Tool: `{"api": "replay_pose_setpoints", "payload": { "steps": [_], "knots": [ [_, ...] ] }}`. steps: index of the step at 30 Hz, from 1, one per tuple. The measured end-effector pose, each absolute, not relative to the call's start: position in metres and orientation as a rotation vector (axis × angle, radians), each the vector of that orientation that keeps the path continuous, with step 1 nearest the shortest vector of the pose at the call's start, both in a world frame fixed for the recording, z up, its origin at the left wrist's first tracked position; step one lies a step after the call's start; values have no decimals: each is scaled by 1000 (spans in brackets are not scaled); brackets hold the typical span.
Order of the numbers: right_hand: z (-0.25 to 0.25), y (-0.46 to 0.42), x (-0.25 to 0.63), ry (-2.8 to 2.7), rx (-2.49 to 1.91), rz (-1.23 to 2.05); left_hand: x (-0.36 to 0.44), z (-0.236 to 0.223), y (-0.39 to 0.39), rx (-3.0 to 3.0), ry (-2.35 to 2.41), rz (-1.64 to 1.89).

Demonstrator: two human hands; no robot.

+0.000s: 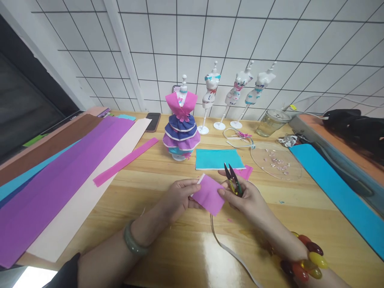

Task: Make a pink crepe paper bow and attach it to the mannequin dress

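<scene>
Both hands hold a small piece of pink crepe paper over the wooden table. My left hand pinches its left edge, fingers closed. My right hand grips its right edge with the thumb and also holds small green-handled thread snips, blades pointing up and away. A white ribbon strip trails on the table below my hands. A turquoise paper rectangle lies just beyond them.
Long crepe paper sheets in purple, cream, brown and blue cover the left side, with a pink strip. A dressed mini mannequin and three bare ones stand at the back. A glass, a clear dish of beads, a phone and a blue sheet lie around.
</scene>
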State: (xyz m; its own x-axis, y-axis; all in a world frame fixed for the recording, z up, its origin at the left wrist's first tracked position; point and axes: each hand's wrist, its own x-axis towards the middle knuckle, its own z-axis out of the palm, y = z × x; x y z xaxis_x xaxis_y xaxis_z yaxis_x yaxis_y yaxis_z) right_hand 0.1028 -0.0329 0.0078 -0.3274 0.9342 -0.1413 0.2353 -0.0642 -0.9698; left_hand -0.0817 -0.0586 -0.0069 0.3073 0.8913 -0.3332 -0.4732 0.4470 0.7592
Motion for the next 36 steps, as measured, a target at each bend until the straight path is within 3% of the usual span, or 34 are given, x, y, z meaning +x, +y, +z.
{"api": "replay_pose_setpoints", "payload": {
  "steps": [22, 25, 28, 32, 36],
  "knots": [
    [7, -26, 106, -1560, -1344, 1371, -82, -12, -57, 654, 978, 1000],
    [9, -18, 115, -1657, -1393, 1196, -82, -12, -55, 675, 1022, 1012],
    [10, -1, 143, -1835, -1549, 808, -83, -14, -54, 674, 1073, 1030],
    [10, 26, 195, -1966, -2104, 317, -84, -15, -53, 675, 1083, 1015],
    [5, 37, 227, -2083, -2351, 424, -83, -14, -52, 685, 1066, 1003]
  ]
}}
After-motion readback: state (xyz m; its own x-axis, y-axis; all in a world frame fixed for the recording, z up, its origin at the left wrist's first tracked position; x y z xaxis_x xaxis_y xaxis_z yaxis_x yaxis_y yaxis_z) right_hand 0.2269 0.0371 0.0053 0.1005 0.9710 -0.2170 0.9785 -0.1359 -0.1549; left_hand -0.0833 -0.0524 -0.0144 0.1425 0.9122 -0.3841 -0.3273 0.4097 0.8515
